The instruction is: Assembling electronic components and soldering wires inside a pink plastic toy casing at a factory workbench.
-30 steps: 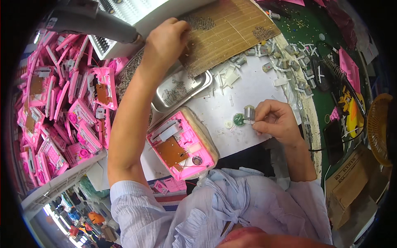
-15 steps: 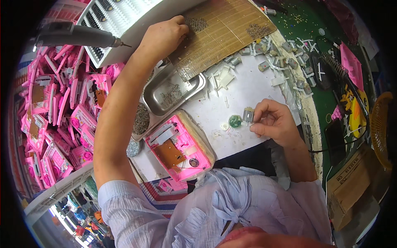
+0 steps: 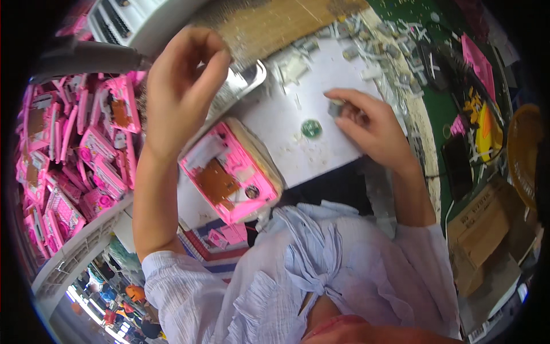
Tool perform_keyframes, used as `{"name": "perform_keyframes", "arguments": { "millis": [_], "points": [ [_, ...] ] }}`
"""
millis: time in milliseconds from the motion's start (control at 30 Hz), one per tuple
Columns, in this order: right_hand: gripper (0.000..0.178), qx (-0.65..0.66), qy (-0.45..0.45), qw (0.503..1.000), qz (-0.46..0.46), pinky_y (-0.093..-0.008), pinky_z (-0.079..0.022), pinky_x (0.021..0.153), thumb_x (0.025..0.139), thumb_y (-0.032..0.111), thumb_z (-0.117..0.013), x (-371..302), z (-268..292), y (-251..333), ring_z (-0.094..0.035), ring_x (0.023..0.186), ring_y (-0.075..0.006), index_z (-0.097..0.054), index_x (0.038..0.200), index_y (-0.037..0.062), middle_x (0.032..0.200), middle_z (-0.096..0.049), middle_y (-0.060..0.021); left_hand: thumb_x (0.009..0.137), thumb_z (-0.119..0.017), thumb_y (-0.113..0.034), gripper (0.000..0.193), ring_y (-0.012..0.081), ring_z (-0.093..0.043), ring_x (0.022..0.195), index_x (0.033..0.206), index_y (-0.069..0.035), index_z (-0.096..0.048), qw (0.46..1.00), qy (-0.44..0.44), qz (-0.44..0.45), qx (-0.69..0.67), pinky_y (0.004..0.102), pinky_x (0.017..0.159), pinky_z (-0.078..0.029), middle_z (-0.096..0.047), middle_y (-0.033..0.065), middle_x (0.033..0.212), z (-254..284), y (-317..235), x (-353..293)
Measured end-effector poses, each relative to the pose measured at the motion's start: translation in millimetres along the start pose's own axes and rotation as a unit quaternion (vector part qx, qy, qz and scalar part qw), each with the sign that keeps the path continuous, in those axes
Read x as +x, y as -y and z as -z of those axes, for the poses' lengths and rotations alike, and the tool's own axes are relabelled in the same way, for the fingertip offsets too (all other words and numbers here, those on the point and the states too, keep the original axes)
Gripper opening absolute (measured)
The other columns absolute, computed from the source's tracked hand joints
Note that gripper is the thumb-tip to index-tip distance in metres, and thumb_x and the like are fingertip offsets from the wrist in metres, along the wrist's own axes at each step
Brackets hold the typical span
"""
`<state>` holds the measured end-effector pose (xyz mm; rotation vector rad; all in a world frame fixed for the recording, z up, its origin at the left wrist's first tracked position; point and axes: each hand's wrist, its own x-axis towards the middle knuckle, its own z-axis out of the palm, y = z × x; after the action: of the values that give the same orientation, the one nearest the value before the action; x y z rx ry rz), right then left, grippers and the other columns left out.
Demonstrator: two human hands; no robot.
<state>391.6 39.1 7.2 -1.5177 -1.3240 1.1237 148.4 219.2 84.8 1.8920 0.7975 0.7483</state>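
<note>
My left hand (image 3: 186, 74) is raised over the metal tray (image 3: 252, 80), its thumb and fingers curled together in a pinch. Whatever sits between those fingertips is too small and blurred to make out. On the right, my right hand (image 3: 366, 120) grips a small grey motor (image 3: 335, 108) between thumb and fingers, above the white work surface. Just left of the motor lies a small round green object (image 3: 311, 128). A pink plastic toy housing (image 3: 260, 209), open side up with a brown board (image 3: 216, 182) inside, rests on a padded block in front of me.
Pink toy housings (image 3: 86, 155) are heaped at the left. A dark electric screwdriver (image 3: 91, 57) hangs at the upper left by a white rack (image 3: 149, 23). Brown cardboard (image 3: 269, 26) lies at the back; several motors and white plastic parts (image 3: 295, 67) line the far right edge.
My left hand has left the small metal pieces on the cardboard and come back toward me, to the left. The right hand still holds the motor, now turned. The view has shifted.
</note>
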Motion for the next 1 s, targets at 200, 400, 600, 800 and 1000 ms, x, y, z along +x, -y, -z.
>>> {"name": "perform_keyframes", "arguments": {
  "millis": [200, 400, 600, 800, 1000],
  "points": [
    [0.042, -0.123, 0.062, 0.987, 0.086, -0.0275, -0.045, 0.063, 0.085, 0.001, -0.066, 10, -19, -4, -0.053, 0.067, -0.0125, -0.069, 0.127, 0.0065, 0.077, -0.058, -0.0038, 0.096, -0.066, 0.001, 0.006, 0.0067, -0.057, 0.074, 0.102, 0.002, -0.067, 0.991, 0.051, 0.118, -0.043, 0.0217, 0.067, -0.045, -0.064, 0.0018, 0.089, 6, -8, -140],
    [0.040, -0.241, 0.090, 0.961, 0.100, -0.0371, -0.050, 0.066, 0.083, 0.005, -0.063, 17, -22, 7, -0.061, 0.069, -0.0253, -0.071, 0.122, 0.0065, 0.078, -0.063, -0.0122, 0.093, -0.069, 0.006, 0.010, 0.0115, -0.068, 0.080, 0.103, 0.005, -0.067, 0.955, -0.038, 0.228, -0.186, 0.0239, 0.074, -0.054, -0.071, 0.0075, 0.095, 8, -3, -226],
    [0.039, -0.331, 0.110, 0.924, 0.155, -0.0392, -0.052, 0.070, 0.081, 0.001, -0.062, 22, -29, 6, -0.064, 0.073, -0.0298, -0.070, 0.119, 0.0056, 0.085, -0.066, -0.0147, 0.096, -0.062, 0.009, 0.012, 0.0213, -0.075, 0.093, 0.107, 0.009, -0.065, 0.928, -0.077, 0.257, -0.257, 0.0327, 0.087, -0.061, -0.074, 0.0172, 0.103, -9, -6, -250],
    [0.041, -0.439, 0.103, 0.863, 0.227, -0.0386, -0.053, 0.068, 0.081, 0.000, -0.063, 21, -36, 10, -0.065, 0.075, -0.0288, -0.068, 0.121, 0.0068, 0.085, -0.065, -0.0125, 0.082, -0.072, 0.010, 0.016, 0.0226, -0.065, 0.088, 0.095, 0.002, -0.070, 0.983, -0.137, 0.107, -0.049, 0.0329, 0.077, -0.053, -0.068, 0.0137, 0.094, -25, -3, -242],
    [0.048, 0.030, 0.129, 0.991, -0.012, -0.0218, -0.045, 0.059, 0.086, 0.000, -0.072, -5, -59, 48, -0.057, 0.070, -0.0063, -0.064, 0.133, 0.0048, 0.080, -0.061, 0.0001, 0.086, -0.072, 0.007, 0.014, 0.0191, -0.069, 0.087, 0.100, 0.004, -0.071, 0.974, -0.152, 0.133, -0.105, 0.0290, 0.075, -0.057, -0.069, 0.0119, 0.099, -44, 2, -239]
  ]
}}
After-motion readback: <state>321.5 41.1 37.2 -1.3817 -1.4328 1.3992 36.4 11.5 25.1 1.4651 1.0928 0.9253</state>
